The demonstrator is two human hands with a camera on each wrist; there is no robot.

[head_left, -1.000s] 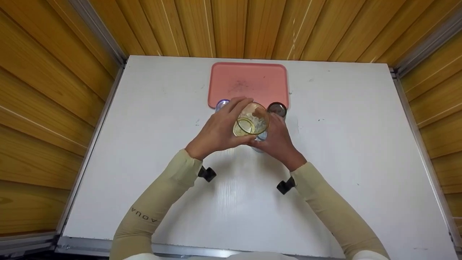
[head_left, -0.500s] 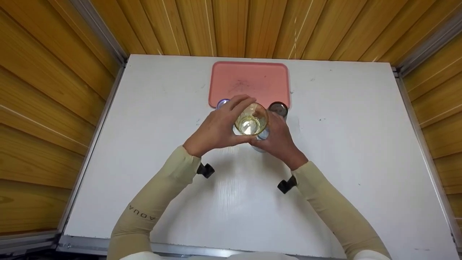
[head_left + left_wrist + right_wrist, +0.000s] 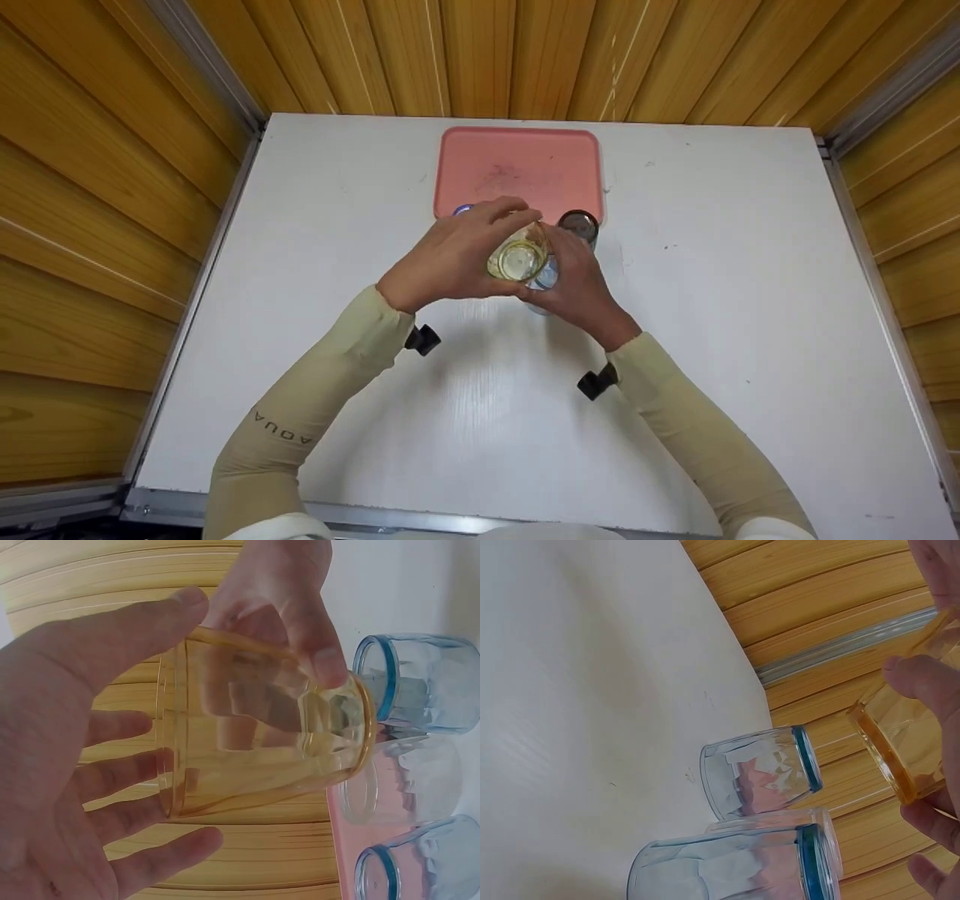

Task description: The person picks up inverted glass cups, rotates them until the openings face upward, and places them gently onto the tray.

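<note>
Between both hands, raised over the table, is an amber glass cup (image 3: 262, 727). My right hand (image 3: 574, 281) grips it towards its narrower end, thumb on the side, as the right wrist view also shows. At the wide end, my left hand (image 3: 454, 255) has its fingers spread around the rim, thumb along the upper side; contact there is hard to judge. Beneath the hands stand a light blue cup (image 3: 544, 275) with a blue rim, a dark-looking cup (image 3: 578, 223) and a mostly hidden blue-rimmed cup (image 3: 463, 209). A clear cup (image 3: 405, 780) shows in the left wrist view.
A pink tray (image 3: 517, 161) lies at the back of the white table (image 3: 720, 300), just behind the cups. Wooden panels (image 3: 480, 60) close off the back and sides. A metal rail (image 3: 420, 520) runs along the front edge.
The amber cup has tilted, and the left fingers now cover more of its rim. My left hand has shifted slightly up and the left forearm outward. The right hand stays almost still.
</note>
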